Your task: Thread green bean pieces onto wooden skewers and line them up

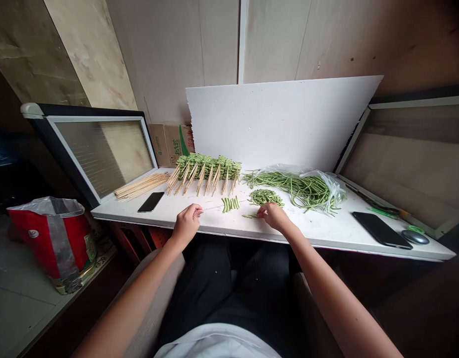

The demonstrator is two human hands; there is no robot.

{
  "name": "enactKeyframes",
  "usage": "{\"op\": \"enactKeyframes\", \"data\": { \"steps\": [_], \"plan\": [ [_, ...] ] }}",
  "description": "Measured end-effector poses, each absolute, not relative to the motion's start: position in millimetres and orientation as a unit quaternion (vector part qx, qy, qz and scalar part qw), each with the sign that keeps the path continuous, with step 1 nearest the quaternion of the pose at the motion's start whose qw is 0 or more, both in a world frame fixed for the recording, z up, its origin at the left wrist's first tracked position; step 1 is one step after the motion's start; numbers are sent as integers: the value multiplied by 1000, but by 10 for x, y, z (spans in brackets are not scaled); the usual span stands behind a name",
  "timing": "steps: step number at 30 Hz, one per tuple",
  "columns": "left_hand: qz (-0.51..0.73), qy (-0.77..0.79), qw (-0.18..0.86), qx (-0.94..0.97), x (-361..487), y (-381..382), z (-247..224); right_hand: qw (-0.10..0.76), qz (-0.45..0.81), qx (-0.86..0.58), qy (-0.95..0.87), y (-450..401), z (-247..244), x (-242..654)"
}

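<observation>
My left hand (188,222) is closed on the end of a thin wooden skewer (213,206) near the table's front edge. Several short green bean pieces (230,204) sit side by side along that skewer. My right hand (273,217) is at the front of a pile of cut bean pieces (266,197), its fingers bent together at the table surface beside a few loose pieces (249,216). Whatever its fingertips hold is too small to make out. Behind, filled bean skewers (209,166) lie stacked with their bare sticks pointing forward.
Bare skewers (141,186) and a phone (150,202) lie on the left of the white table (214,223). Long beans (304,186) spill from a clear bag at right. A black phone (381,229) and a mouse (415,236) are far right. A red bag (52,238) stands lower left.
</observation>
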State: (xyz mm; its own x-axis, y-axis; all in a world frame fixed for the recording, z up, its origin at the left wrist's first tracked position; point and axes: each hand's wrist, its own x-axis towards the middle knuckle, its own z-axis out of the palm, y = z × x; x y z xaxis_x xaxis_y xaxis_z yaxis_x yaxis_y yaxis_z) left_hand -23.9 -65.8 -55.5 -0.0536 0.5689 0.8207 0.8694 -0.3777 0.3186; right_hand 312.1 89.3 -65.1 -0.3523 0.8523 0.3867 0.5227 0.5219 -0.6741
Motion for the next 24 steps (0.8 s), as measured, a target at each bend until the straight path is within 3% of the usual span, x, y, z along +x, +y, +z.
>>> {"op": "enactKeyframes", "data": {
  "steps": [4,8,14,24],
  "plan": [
    [-491,-534,155,-671,-234,-664,-540,408,237,-431,-769,839,-538,3078],
    [-497,-537,152,-664,-219,-667,-529,468,424,-361,-686,727,-430,2932],
    [-499,-537,152,-663,-200,-664,-534,431,661,-253,-560,554,-422,2729],
    [-497,-538,156,-663,-205,-648,-563,450,723,-225,-474,468,-413,2628]
  ]
}}
